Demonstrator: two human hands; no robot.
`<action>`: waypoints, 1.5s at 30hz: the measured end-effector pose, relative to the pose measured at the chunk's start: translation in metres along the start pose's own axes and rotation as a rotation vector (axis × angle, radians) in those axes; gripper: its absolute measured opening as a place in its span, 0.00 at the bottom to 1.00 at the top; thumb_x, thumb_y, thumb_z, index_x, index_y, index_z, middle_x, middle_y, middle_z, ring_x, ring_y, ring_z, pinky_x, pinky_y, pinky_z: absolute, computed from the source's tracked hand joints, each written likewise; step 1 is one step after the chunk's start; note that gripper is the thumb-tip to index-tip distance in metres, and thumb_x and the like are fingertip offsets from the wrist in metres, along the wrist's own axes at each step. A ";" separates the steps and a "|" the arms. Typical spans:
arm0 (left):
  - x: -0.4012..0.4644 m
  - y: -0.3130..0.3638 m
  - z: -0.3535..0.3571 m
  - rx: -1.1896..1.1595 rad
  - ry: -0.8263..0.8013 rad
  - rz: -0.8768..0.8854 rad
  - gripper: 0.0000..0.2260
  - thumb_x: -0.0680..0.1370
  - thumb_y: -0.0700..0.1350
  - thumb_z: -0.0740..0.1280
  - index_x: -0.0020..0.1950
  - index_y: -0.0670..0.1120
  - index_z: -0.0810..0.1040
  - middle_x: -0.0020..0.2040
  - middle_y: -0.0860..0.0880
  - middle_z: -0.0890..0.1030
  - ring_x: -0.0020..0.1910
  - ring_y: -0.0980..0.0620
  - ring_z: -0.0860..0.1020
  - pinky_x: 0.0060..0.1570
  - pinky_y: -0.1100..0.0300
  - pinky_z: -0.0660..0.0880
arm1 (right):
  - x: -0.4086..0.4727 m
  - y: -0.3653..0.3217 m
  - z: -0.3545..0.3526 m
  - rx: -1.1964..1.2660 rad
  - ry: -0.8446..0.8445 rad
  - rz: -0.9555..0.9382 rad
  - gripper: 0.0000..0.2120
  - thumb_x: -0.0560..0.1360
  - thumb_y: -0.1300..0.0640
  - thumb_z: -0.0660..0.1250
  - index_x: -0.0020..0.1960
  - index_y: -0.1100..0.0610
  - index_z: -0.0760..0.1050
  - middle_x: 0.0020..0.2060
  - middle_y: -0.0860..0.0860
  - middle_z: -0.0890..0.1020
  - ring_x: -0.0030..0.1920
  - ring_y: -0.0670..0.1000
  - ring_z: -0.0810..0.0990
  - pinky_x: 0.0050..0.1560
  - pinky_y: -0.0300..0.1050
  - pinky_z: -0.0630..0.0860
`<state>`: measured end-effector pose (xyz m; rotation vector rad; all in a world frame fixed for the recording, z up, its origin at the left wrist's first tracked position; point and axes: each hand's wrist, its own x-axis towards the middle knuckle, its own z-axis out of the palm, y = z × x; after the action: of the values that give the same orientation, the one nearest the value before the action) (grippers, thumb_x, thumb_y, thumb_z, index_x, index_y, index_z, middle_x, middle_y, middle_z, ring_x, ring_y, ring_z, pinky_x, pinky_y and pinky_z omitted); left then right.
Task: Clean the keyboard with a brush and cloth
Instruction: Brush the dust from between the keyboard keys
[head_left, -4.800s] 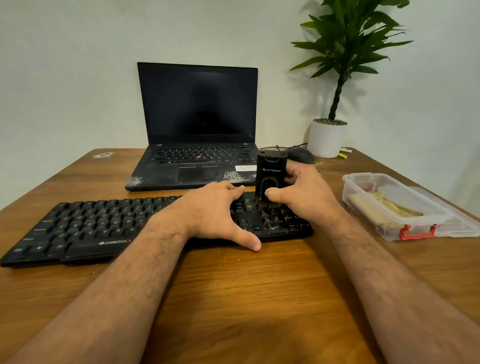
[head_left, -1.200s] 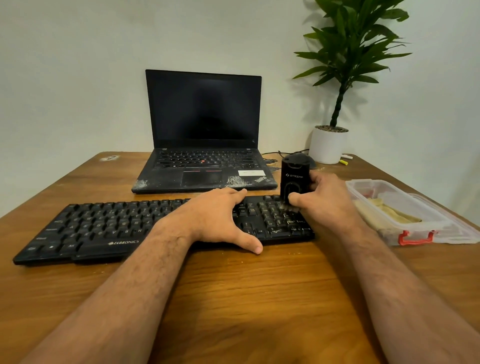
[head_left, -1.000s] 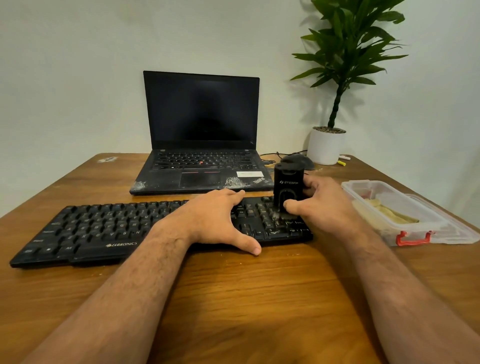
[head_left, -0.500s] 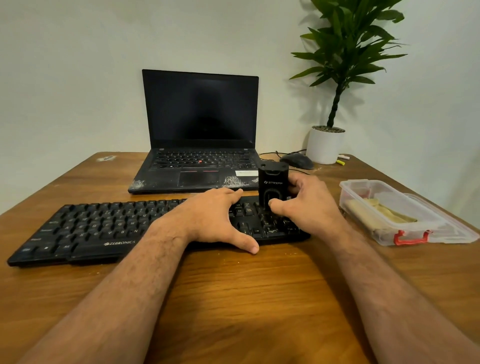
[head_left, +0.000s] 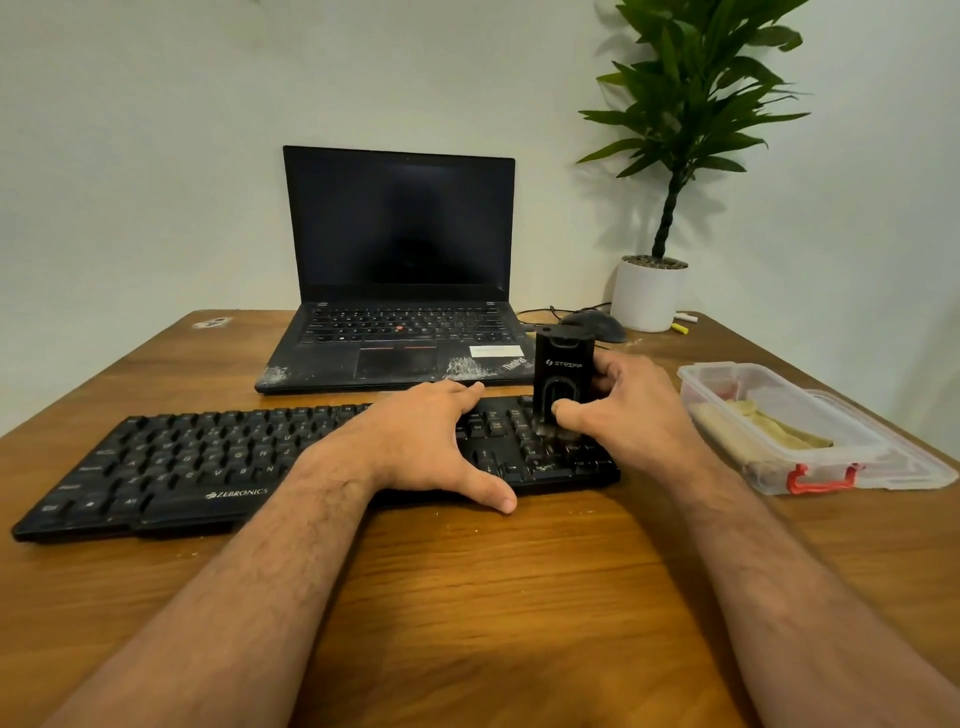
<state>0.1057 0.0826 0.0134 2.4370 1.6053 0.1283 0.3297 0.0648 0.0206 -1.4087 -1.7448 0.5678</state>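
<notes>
From the head camera, a black keyboard (head_left: 218, 457) lay across a wooden table (head_left: 467, 597), its length running left to right just in front of the person. The left hand (head_left: 415, 441) rested flat on the right-of-middle part of the keyboard, fingers straight and together over the keys, the thumb spread out and touching the table at the keyboard's near edge; it held nothing. The right hand (head_left: 628, 410) gripped a black brush (head_left: 563, 376) with fingers curled behind it and the thumb pressed on its front. The brush stood upright over the right end of the keyboard, with its bristles down among the keys there. White lettering showed on the front of the brush, too small to read surely.

Behind the keyboard stood an open laptop (head_left: 400, 291) with a dark screen and whitish smears on its front corners. To the right of the laptop, behind the brush, lay a dark mouse (head_left: 597, 325) with a cable running from it. Farther right of the keyboard's far side stood a potted plant (head_left: 675, 156) in a white pot, against the pale wall. Right of the keyboard, near its right end but apart from it, sat a clear plastic box (head_left: 779, 441) with a red clasp; a yellowish cloth (head_left: 769, 423) lay inside it, and its lid lay beside it
</notes>
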 end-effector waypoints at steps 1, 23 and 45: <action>0.000 0.000 0.000 -0.004 -0.002 0.001 0.62 0.56 0.78 0.72 0.83 0.54 0.50 0.80 0.57 0.59 0.77 0.54 0.61 0.76 0.48 0.62 | 0.000 0.000 -0.001 0.015 0.005 0.001 0.17 0.71 0.59 0.76 0.56 0.44 0.78 0.44 0.38 0.83 0.46 0.38 0.82 0.41 0.31 0.76; 0.000 -0.001 0.000 -0.009 -0.011 -0.004 0.63 0.56 0.78 0.72 0.83 0.54 0.50 0.81 0.57 0.58 0.78 0.53 0.59 0.76 0.48 0.61 | -0.002 0.008 -0.009 0.010 0.025 0.098 0.18 0.69 0.59 0.77 0.57 0.47 0.80 0.46 0.43 0.85 0.48 0.42 0.83 0.44 0.38 0.79; -0.002 -0.001 -0.001 -0.018 0.003 0.011 0.62 0.57 0.76 0.74 0.82 0.52 0.52 0.80 0.56 0.60 0.77 0.52 0.60 0.76 0.49 0.61 | -0.010 -0.011 -0.001 0.000 -0.185 -0.039 0.19 0.70 0.61 0.76 0.53 0.41 0.79 0.47 0.39 0.85 0.48 0.35 0.82 0.43 0.28 0.76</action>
<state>0.1041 0.0814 0.0140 2.4335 1.5858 0.1477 0.3239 0.0522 0.0266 -1.3548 -1.9129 0.6962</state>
